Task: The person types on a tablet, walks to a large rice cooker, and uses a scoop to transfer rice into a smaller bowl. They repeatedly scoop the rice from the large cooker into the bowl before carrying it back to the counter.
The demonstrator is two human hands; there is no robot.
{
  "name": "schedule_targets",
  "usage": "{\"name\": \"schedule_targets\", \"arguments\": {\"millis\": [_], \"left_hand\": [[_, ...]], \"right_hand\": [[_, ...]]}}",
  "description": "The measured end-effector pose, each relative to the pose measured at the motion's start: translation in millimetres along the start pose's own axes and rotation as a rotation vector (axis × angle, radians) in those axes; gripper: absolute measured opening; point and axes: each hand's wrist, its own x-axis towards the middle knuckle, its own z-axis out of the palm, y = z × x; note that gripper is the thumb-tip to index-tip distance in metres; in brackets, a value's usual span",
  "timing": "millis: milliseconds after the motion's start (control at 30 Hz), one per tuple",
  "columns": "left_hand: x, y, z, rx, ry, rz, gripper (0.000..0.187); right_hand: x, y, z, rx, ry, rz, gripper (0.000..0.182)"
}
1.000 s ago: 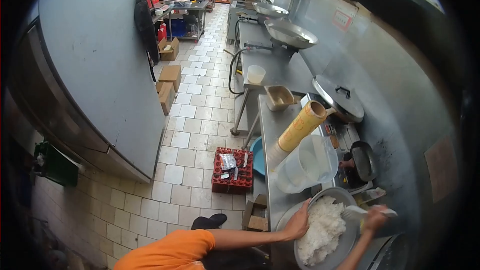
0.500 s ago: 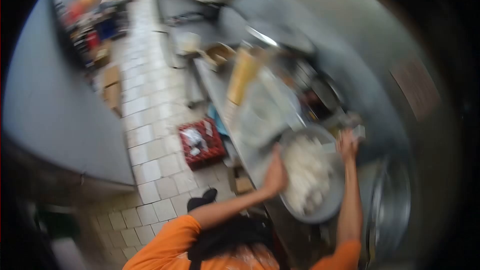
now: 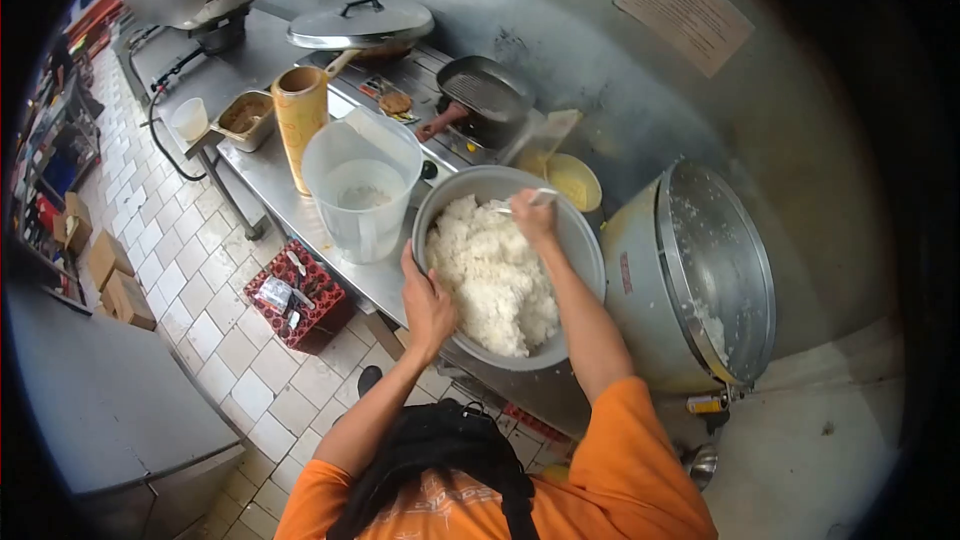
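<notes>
A large grey bowl (image 3: 590,265) full of white rice (image 3: 490,275) stands on the metal counter. My left hand (image 3: 428,308) holds the bowl's near left rim, its fingers on the outer wall and the thumb by the edge. Closed round the handle of a pale utensil (image 3: 540,197), my right hand (image 3: 535,220) is over the rice at the bowl's far right side. The utensil's lower end is hard to make out against the rice. A clear plastic jug (image 3: 362,190) stands just left of the bowl.
A big metal pot (image 3: 640,270) with rice grains inside stands right. Behind the bowl are a small yellow bowl (image 3: 575,180), a grill pan (image 3: 485,90) and a lidded pan (image 3: 360,25). A patterned cylinder (image 3: 300,120) stands beyond the jug. A red crate (image 3: 318,325) sits on the floor.
The view has swung right and sharpened. My right hand has moved from beyond the bowl's right rim to over the rice. My left hand is now at the near left rim.
</notes>
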Motion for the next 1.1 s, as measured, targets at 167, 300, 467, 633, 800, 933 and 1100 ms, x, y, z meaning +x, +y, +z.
{"name": "schedule_targets", "arguments": {"millis": [167,300,467,633,800,933,1100], "left_hand": [[-0.1,-1.1,-1.3,-0.055,-0.079,-0.157,0.05],[-0.9,-12.2,3.0,-0.072,-0.005,0.015,0.046],[-0.5,-0.6,-1.7,-0.051,-0.074,-0.113,0.044],[1.4,2.4,0.4,-0.034,0.001,-0.046,0.044],[-8.6,-7.7,-3.2,-0.041,-0.051,-0.072,0.044],[-3.1,-11.1,2.0,-0.046,0.014,-0.021,0.045],[3.5,-12.1,4.6,-0.062,0.026,0.02,0.045]], "right_hand": [[142.6,-62.4,-123.9,1.042,-0.331,0.795,0.025],[50.3,-124.7,-129.8,0.71,-0.227,0.351,0.022],[47.0,-106.2,-159.5,1.025,-0.996,0.964,0.02],[41.7,-117.0,-139.3,1.314,-0.282,0.755,0.017],[50.7,-125.4,-132.1,0.955,-0.721,0.951,0.026],[70.7,-113.5,-139.2,1.051,-0.457,0.728,0.023],[39.8,-112.6,-142.4,0.824,-0.878,0.636,0.019]]}}
